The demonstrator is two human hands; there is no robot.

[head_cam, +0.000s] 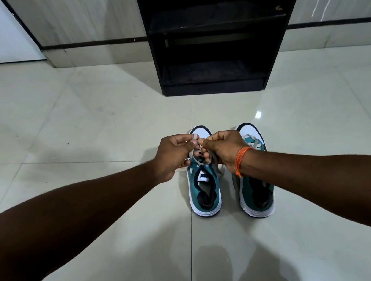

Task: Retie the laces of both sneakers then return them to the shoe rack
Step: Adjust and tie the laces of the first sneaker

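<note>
Both bare forearms reach forward and down from the lower corners of the view, meeting above the left sneaker (pixel 203 187). The left hand (pixel 174 156) is curled, knuckles up, its grip pressed together on a loop of the grey lace (pixel 196 155) between thumb and forefinger. The right hand (pixel 225 150) mirrors it, fingers folded in, its grip pinching the other part of the same lace just beside the left thumb, so the two hands nearly touch. An orange thread band (pixel 241 159) circles the right wrist. There are two sneakers, teal with white soles and white toes, standing side by side on the pale tiled floor (pixel 82 131), heels toward the camera, toes pointing at the rack. The right sneaker (pixel 257 192) sits partly under the right wrist, its grey lace lying loose over the tongue. One black shoe rack (pixel 212 40) stands beyond them against the wall, well apart from the shoes; two of its shelves show, both dark.
</note>
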